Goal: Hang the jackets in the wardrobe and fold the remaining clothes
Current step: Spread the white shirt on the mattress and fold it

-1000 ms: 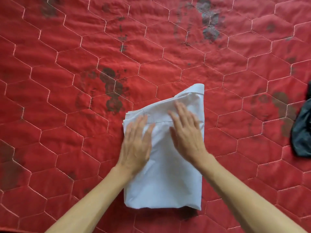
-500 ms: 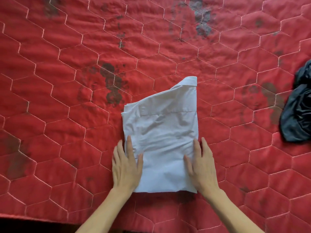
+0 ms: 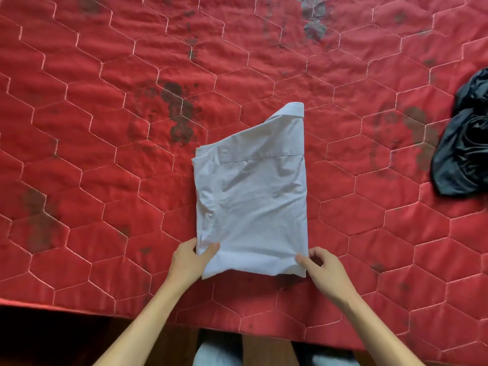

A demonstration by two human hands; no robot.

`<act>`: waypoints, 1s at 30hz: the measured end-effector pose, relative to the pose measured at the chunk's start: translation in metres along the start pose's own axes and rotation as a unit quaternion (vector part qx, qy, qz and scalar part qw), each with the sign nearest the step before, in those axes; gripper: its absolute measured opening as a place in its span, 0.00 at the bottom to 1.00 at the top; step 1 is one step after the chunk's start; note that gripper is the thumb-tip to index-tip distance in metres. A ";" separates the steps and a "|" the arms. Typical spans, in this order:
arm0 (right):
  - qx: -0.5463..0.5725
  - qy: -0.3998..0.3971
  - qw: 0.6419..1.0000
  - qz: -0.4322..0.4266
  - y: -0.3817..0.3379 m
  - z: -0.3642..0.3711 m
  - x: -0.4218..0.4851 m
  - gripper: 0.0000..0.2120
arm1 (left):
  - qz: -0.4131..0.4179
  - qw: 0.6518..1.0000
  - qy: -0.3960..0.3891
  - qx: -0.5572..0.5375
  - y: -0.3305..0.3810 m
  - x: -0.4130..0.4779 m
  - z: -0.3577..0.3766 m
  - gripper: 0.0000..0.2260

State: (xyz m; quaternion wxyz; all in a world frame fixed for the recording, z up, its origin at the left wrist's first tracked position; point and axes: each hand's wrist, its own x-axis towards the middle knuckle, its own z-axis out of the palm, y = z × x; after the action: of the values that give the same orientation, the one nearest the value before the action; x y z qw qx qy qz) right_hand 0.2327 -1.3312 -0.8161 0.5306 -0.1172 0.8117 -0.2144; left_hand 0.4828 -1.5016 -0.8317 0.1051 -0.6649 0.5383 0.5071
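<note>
A folded white shirt (image 3: 250, 202), laid mid-way across a red quilt (image 3: 105, 154), is pinched at its near corners by the left hand (image 3: 191, 260) and right hand (image 3: 323, 268); light and limp, it is judged best lifted evenly by that edge.

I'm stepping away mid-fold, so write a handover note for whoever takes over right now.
Left hand grips the near left corner of the white shirt; right hand pinches its near right corner.
Shirt lies on the red quilt, sides folded in, collar at the far end.
Left: probably fold it in half, then handle the dark garment crumpled at the quilt's right edge.
</note>
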 end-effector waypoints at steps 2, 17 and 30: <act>0.044 -0.018 0.999 0.009 0.001 -0.004 -0.004 0.10 | 0.002 0.998 -0.035 -0.043 -0.002 -0.006 -0.005 0.11; 0.104 -0.078 0.983 -0.129 -0.055 -0.036 -0.023 0.28 | 0.089 0.977 -0.052 -0.187 0.039 -0.052 -0.042 0.26; 0.233 -0.043 0.964 -0.121 -0.152 -0.071 0.065 0.12 | 0.152 0.934 -0.072 -0.314 0.152 0.029 -0.082 0.14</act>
State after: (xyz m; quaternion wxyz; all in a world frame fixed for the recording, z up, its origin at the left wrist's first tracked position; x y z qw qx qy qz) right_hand 0.1358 -1.4761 -0.7728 0.5478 -0.0967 0.6953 -0.4551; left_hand 0.4009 -1.6362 -0.7547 -0.1490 -0.5362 0.4370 0.7066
